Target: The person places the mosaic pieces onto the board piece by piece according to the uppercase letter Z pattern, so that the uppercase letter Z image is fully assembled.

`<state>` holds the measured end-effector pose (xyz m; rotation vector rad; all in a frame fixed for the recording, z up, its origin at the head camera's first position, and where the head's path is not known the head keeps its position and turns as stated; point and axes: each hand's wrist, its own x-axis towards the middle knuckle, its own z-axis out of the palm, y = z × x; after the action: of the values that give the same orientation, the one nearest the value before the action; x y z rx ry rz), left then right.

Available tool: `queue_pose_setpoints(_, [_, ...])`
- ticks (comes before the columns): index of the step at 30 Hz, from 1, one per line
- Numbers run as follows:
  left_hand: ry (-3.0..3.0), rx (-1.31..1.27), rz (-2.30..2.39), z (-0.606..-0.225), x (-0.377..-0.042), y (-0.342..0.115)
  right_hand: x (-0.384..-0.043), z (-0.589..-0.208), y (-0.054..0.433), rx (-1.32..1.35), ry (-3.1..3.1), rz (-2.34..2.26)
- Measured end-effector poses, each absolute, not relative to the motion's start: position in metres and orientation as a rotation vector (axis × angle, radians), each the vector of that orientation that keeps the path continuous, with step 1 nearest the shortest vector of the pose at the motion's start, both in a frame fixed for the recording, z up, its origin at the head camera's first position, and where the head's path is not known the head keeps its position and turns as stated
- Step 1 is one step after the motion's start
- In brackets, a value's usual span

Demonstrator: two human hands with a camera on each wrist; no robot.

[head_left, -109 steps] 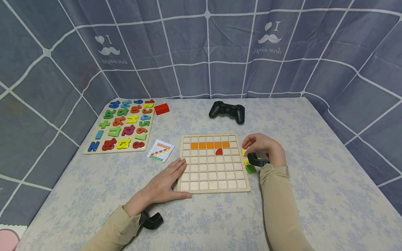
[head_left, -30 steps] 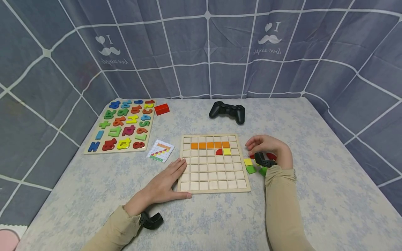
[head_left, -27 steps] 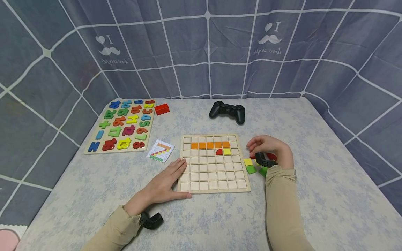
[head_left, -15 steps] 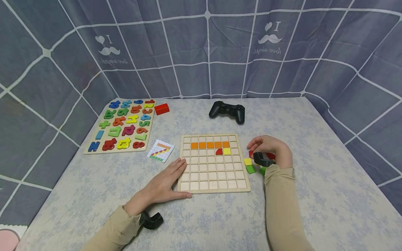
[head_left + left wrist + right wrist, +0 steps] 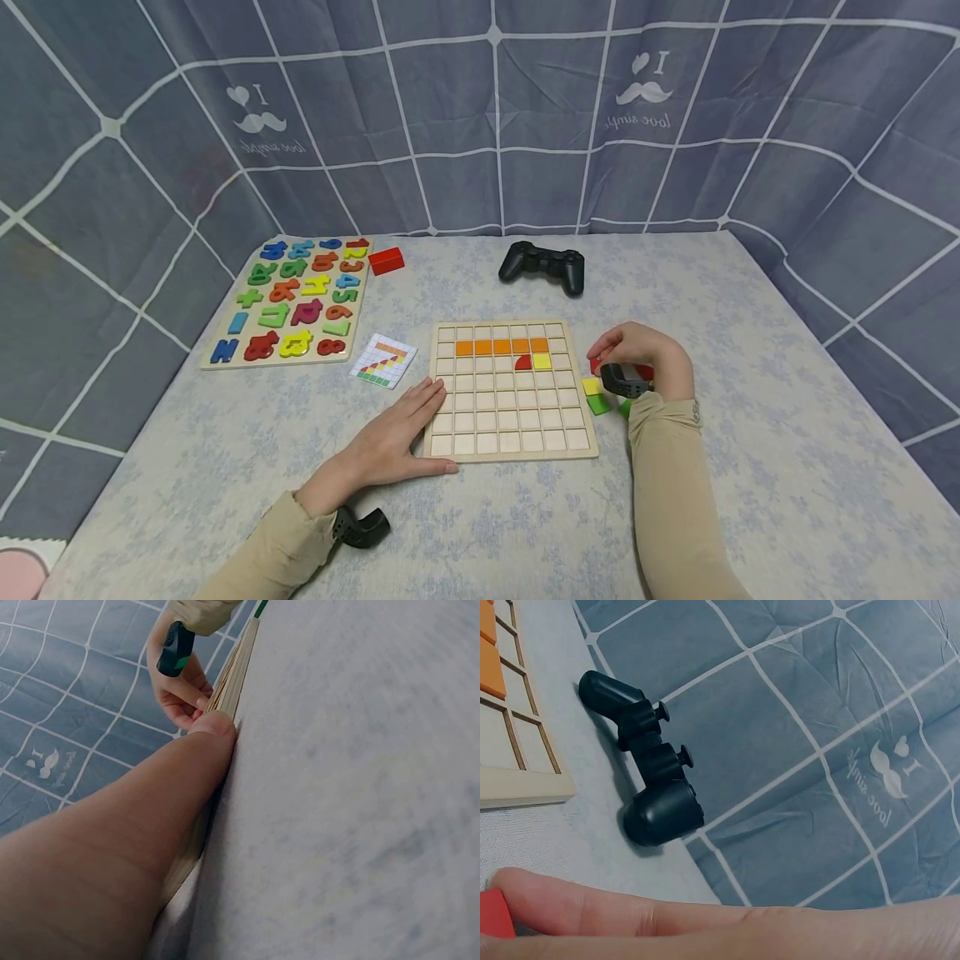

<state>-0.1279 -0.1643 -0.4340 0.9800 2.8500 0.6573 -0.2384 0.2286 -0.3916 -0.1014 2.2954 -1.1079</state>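
Right hand (image 5: pixel 637 350) is bending over the table just right of the wooden grid board (image 5: pixel 508 400), thumb and index finger pinching a red tile (image 5: pixel 496 913), gap closed to its width. Its full outline is hiding behind the fingers; cannot tell its shape. Beneath, a yellow square tile (image 5: pixel 592 387) and green tile (image 5: pixel 598 405) are lying beside the board's right edge. Left hand (image 5: pixel 390 437) is gripping nothing: fingers extending onto the left rim, thumb lying along the near edge. On the grid, five orange tiles (image 5: pixel 502 347) are filling a row; a red quarter-circle (image 5: pixel 523 363) and yellow square (image 5: pixel 542 362) are sitting side by side below. Pattern card (image 5: pixel 383 361) is lying left; black game controller (image 5: pixel 543 267) is resting beyond.
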Motion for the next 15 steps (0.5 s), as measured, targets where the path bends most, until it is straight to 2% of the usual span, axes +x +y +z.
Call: queue_pose_setpoints(15, [2.85, 0.986, 0.654, -0.4343, -0.1281, -0.165, -0.2401, -0.3896, 0.2315, -0.17, 2.29, -1.101])
